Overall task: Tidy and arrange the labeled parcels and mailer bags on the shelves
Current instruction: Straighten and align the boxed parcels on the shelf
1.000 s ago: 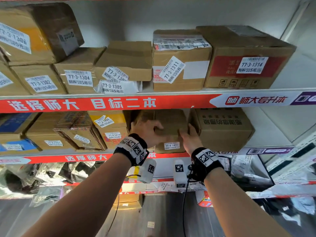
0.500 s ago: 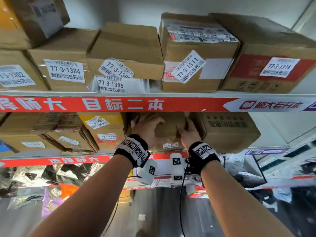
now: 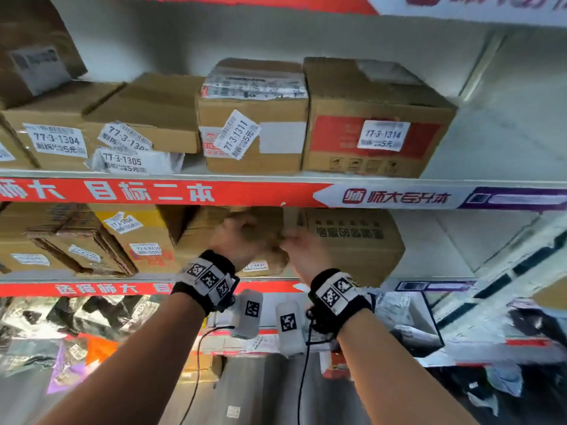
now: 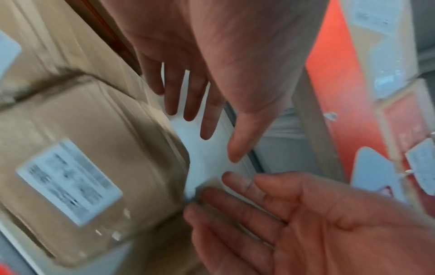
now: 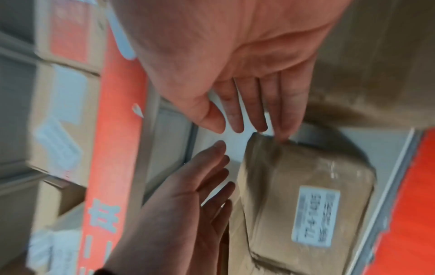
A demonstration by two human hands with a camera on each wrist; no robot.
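A small brown taped parcel (image 3: 259, 266) with a white label sits on the middle shelf, between a yellow box and a large carton. My left hand (image 3: 242, 237) is in front of its left part, my right hand (image 3: 302, 250) at its right end. In the left wrist view the left hand (image 4: 207, 104) has straight, spread fingers beside the parcel (image 4: 94, 148). In the right wrist view the right hand (image 5: 247, 104) is also flat, one fingertip touching the parcel's (image 5: 294, 186) corner. Neither hand holds anything.
The large carton (image 3: 352, 240) stands right of the parcel and the yellow box (image 3: 138, 237) left of it. Labeled boxes 77-3-1311 (image 3: 251, 130) and 77-3-1314 (image 3: 374, 133) fill the shelf above, behind a red edge strip (image 3: 153, 193). Mailer bags (image 3: 61, 320) lie on the lower shelf.
Both hands gripped the small parcel's sides before; now they have let go and straightened their fingers. The head view has tilted upward.
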